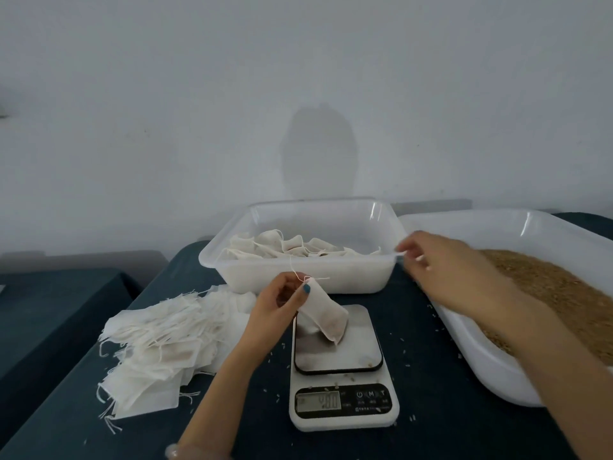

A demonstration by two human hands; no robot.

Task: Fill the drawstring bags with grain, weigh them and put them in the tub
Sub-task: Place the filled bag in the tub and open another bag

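The left hand [282, 295] is pinching the filled drawstring bag [328, 318] at its gathered neck, with thumb and fingers curled round the cloth. The bag is hanging at a slant, and its lower end is touching the steel platform of the scale [341, 360]. Gripping at the neck is likely keeping the mouth closed so that no grain escapes. While the hand is bearing part of the load, any reading is probably unreliable. The digits on the display [318, 401] are lit but too blurred to read with confidence. The scale is standing on the tabletop [431, 376] directly in front of the tub [351, 277], which is already holding a layer of finished bags [282, 245]. This position is keeping the transfer after weighing short. The right hand [428, 257] is hovering at the tub's right corner with its fingers bent. A pale strip [400, 251] is showing at the fingertips, but it is not possible to tell whether the hand is gripping it. The right forearm is crossing the near rim of the grain tray [491, 370], where the loose grain [557, 293] is lying within reach for filling. The empty bags [156, 346] are lying in a loose pile on the left, beside the left forearm. Stray kernels are lying scattered on the tabletop around the scale.
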